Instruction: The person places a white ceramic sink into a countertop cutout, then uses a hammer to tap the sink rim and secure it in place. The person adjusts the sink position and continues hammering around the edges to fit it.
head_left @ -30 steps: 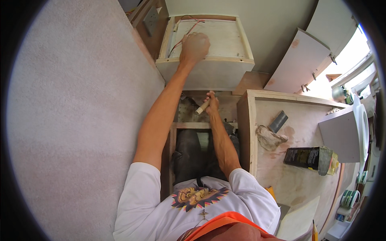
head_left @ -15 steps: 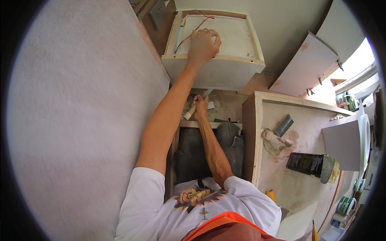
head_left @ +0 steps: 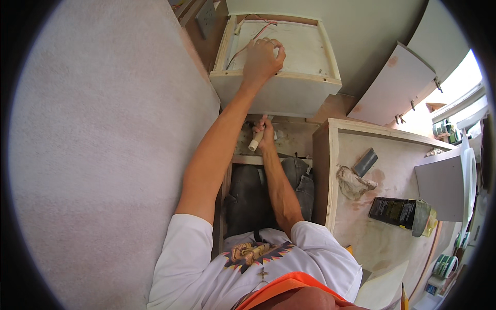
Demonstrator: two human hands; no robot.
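Note:
My left hand (head_left: 264, 58) rests on the top of a pale box-shaped cabinet (head_left: 287, 95), just behind its front wooden edge. Its fingers are loosely bent, with a gap between thumb and forefinger and nothing seen in it. Below the cabinet's front panel, my right hand (head_left: 266, 135) grips a flat-bladed tool by its pale wooden handle (head_left: 256, 141). The handle points back toward me. The blade is mostly hidden by the hand and the cabinet's lower edge.
Thin red and dark wires (head_left: 262, 31) lie on the cabinet top. A large pale panel (head_left: 113, 155) stands close on my left. At right, a wood-edged surface holds a dark block (head_left: 365, 161), a crumpled cloth (head_left: 355, 183) and a black can (head_left: 395, 211). A wooden rail (head_left: 248, 159) crosses before my knees.
My right hand has moved slightly forward and right with the tool, and its blade now shows less under the cabinet. My left hand stays in place.

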